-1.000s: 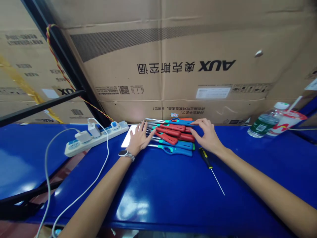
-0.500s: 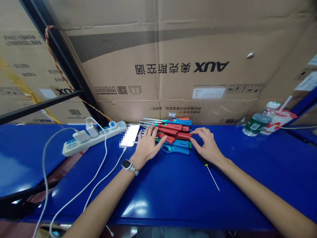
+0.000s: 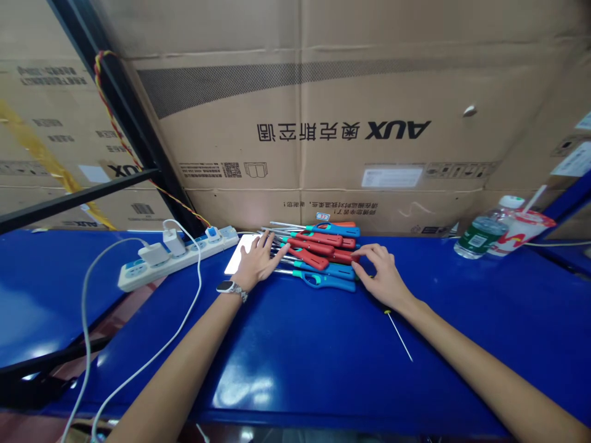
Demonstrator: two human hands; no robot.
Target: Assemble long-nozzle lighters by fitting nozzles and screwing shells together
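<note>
Red and blue long-necked gas lighters (image 3: 314, 246) lie in a loose pile on the blue table (image 3: 295, 357), their metal necks pointing left. My left hand (image 3: 253, 258) is spread over the neck ends with nothing gripped, partly covering a white phone (image 3: 234, 261). At the pile's right side, the thumb and index finger of my right hand (image 3: 381, 274) close around the butt end of a red lighter (image 3: 344, 255). Under that hand lies a screwdriver (image 3: 399, 335); its handle is mostly hidden, while its thin shaft points toward me.
A white power strip (image 3: 184, 261) with plugged-in chargers and cables stands at the left, beside a black metal post (image 3: 129, 117). At the right are a water bottle (image 3: 482, 231) and a red and white cup (image 3: 524, 229). Large cardboard boxes (image 3: 323, 92) wall off the back.
My left hand has shifted left, off the lighter handles and onto the neck ends. My right hand stays at the red lighter's end. The view has moved slightly.
</note>
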